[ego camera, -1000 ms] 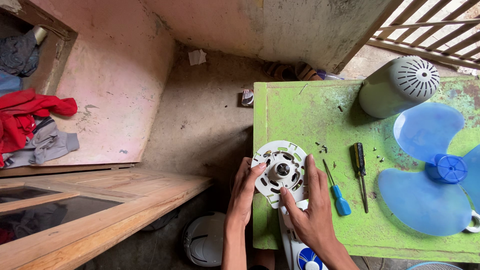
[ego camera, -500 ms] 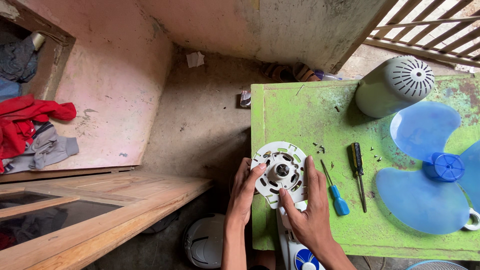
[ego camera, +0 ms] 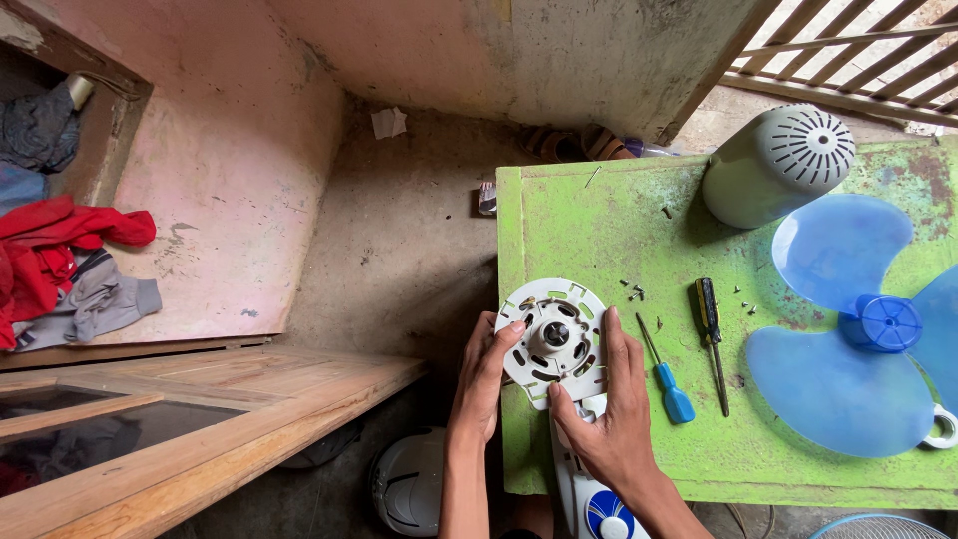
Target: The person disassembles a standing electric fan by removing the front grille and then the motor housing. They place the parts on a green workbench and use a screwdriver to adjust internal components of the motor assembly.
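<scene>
Green table (ego camera: pixel 589 220): blue fan blade (ego camera: pixel 848 339), 2 screwdrivers (ego camera: pixel 711 329) (loose screws (ego camera: pixel 635 291) nr).

On the green bench (ego camera: pixel 599 220) a blue fan blade (ego camera: pixel 848 344) lies at the right, a grey motor cover (ego camera: pixel 773 170) beyond it. Two screwdrivers, one blue-handled (ego camera: pixel 669 384) and one black-handled (ego camera: pixel 711 334), lie side by side, loose screws (ego camera: pixel 635 291) near them. Red cloth (ego camera: pixel 50 250) and grey cloth (ego camera: pixel 95 304) sit heaped at far left, above a wooden frame (ego camera: pixel 200 439).
</scene>
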